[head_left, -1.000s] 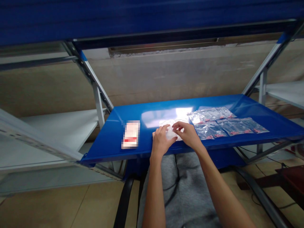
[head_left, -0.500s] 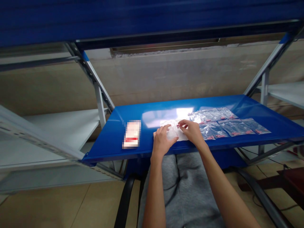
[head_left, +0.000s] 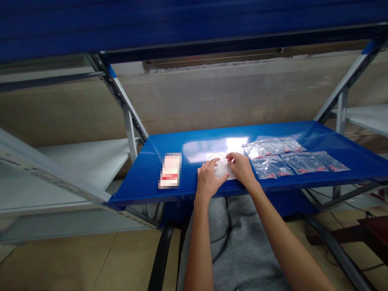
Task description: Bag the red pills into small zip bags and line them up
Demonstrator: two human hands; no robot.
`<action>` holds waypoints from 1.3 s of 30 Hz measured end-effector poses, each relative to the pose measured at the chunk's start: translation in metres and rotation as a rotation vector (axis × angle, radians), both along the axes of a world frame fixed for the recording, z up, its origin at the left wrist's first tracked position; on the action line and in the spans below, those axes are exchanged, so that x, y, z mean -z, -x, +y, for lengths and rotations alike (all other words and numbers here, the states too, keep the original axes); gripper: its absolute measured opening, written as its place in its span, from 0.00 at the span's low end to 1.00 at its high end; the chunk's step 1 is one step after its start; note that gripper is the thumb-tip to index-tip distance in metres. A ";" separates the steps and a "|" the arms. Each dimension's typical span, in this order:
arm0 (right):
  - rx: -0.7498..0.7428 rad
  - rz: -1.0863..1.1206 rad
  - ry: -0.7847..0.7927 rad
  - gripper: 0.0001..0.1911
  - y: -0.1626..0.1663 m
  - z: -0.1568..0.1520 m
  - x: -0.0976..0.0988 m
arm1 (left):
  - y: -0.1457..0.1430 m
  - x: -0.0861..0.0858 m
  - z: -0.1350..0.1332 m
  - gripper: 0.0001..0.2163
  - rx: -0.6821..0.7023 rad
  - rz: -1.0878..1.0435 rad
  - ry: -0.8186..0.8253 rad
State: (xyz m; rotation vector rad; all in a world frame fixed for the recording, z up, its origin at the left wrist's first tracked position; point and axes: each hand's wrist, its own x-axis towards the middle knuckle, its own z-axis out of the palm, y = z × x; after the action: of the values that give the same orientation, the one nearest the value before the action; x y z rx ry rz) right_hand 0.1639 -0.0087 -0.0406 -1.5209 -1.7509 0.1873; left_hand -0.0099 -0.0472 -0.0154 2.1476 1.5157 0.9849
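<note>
A white sheet of paper lies near the front edge of the blue table, under both hands. My left hand rests on its left side, with thumb and fingers apart and curved. At the right side of the sheet, my right hand pinches the paper's folded-over edge between thumb and fingertips. Whatever lies under the fold is hidden. Just right of my right hand, several clear plastic bags with small red pieces in them lie flat in two overlapping rows.
A pale phone-shaped item with a red band, blurred by pixels, lies on the left of the blue table. Metal rack posts stand at both sides, and a blue shelf hangs overhead. Chair armrests flank my legs.
The small red pieces at my right fingertips have gone out of sight, and the paper's right part is folded inward. My right hand has shifted slightly left; my left hand stays on the paper.
</note>
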 end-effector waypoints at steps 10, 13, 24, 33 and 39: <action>-0.009 0.220 0.024 0.11 -0.001 -0.011 -0.017 | 0.000 -0.004 -0.002 0.27 0.000 0.000 0.020; -0.097 0.332 0.070 0.10 0.001 -0.018 -0.023 | 0.000 -0.004 -0.001 0.27 0.008 -0.010 0.016; -0.143 0.389 0.073 0.09 0.004 -0.024 -0.023 | 0.000 -0.003 -0.001 0.27 0.010 -0.020 0.001; 0.136 -0.025 0.019 0.05 -0.015 -0.007 -0.003 | 0.001 0.000 0.000 0.27 0.005 -0.022 -0.006; 0.176 -0.145 0.073 0.05 -0.011 -0.005 0.000 | 0.001 0.000 0.000 0.27 0.005 -0.007 0.001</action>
State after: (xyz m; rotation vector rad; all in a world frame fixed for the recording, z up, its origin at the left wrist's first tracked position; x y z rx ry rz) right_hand 0.1744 -0.0136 -0.0402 -1.7701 -1.7265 0.0529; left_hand -0.0110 -0.0473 -0.0156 2.1437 1.5067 0.9892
